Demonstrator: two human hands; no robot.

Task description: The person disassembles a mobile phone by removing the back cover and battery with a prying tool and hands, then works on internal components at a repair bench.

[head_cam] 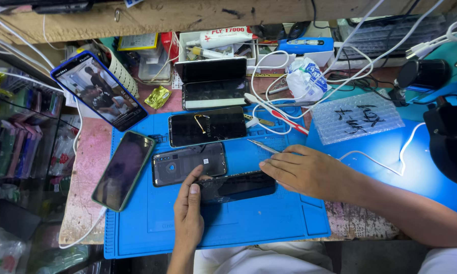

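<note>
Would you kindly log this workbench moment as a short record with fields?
Surface: blue work mat on a worn bench
Left hand: fingers resting on the left end of a black phone
Right hand: steadying the phone's right end, tweezers in its grip
Beside it: phone lying back up, green-cased phone, blue-cased phone with lit screen
Further back: glue tube, bubble-wrap pouch

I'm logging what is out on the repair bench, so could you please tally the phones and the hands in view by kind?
Phones with lit screens: 1, the blue-cased phone.
Phones or phone panels lying dark: 6, among them the green-cased phone, the camera-side-up phone and the dark phone under both hands.
Hands: 2, the left hand and the right hand.
Total: 9.
</note>
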